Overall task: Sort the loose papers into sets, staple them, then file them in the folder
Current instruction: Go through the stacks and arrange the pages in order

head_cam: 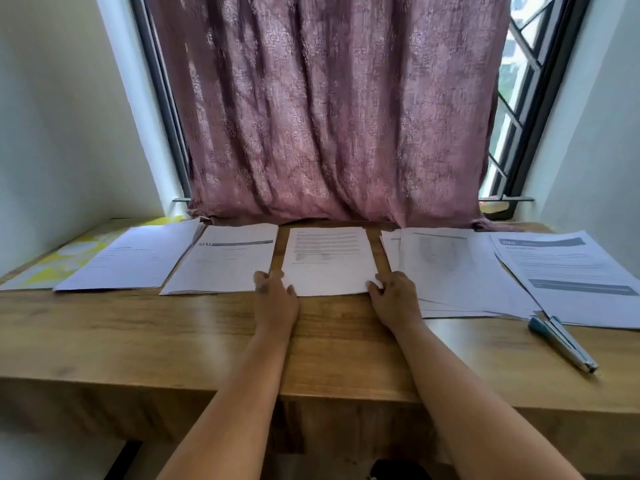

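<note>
Several paper piles lie in a row along the far side of the wooden desk (173, 334). The middle set (329, 261) is a page of printed text. My left hand (275, 296) grips its near left corner and my right hand (394, 296) grips its near right corner. Left of it lie a set with a dark header bar (225, 261) and a plainer set (135, 258). A loose spread pile (457, 271) and a set with blue banners (571, 271) lie to the right. A yellow-and-white folder (62, 261) sits at the far left. A blue stapler (562, 342) lies shut at the right.
A mauve curtain (329, 116) hangs behind the desk and touches its back edge. A window with dark bars (519, 109) shows at the right. White walls close in both sides. The desk's front edge (311, 389) runs across below my forearms.
</note>
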Tool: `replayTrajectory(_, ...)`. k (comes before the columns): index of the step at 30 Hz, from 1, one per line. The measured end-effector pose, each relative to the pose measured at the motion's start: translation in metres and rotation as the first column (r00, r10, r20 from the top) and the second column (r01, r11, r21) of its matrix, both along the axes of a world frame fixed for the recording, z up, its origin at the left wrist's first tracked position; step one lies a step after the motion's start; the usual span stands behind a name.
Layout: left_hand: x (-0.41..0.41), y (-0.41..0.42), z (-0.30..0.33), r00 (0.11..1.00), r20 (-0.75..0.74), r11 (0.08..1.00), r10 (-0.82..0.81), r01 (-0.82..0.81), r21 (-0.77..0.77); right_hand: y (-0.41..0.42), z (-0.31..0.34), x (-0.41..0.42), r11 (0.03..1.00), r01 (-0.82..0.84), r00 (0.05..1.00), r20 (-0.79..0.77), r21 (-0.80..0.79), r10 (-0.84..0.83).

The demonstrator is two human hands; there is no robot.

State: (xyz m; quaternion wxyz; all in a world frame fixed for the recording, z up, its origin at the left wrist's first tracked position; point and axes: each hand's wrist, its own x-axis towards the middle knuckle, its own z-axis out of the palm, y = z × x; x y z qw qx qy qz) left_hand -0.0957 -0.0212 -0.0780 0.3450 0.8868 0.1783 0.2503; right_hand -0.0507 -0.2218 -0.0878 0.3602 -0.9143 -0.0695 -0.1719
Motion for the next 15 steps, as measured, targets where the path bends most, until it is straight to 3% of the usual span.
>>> replayTrajectory(4, -0.009, -0.004, -0.003, 0.989, 0.127, 0.978, -0.071, 0.044, 0.204, -0.041, 0.016, -0.019, 0.987, 0.085, 0.986, 0.133, 0.133, -0.103)
replayTrajectory(7, -0.014, -0.025, -0.003, 0.969, 0.186, 0.952, -0.160, 0.102, 0.287, -0.122, 0.022, -0.038, 0.902, 0.400, 0.906, 0.219, -0.164, -0.362)
replayTrajectory(10, -0.016, -0.075, 0.005, 0.941, 0.192, 0.950, -0.280, 0.243, 0.196, -0.194, 0.019, -0.065, 0.743, 0.542, 0.814, 0.024, -0.392, -0.581)
replayTrajectory(13, -0.014, -0.140, 0.005, 0.882, 0.142, 0.889, -0.449, 0.425, 0.170, -0.220, 0.011, -0.075, 0.835, 0.433, 0.844, -0.171, -0.340, -0.508)
replayTrajectory(15, -0.013, -0.180, 0.001, 0.840, 0.088, 0.843, -0.536, 0.525, 0.116, -0.229, 0.004, -0.079, 0.869, 0.412, 0.874, -0.151, -0.275, -0.462)
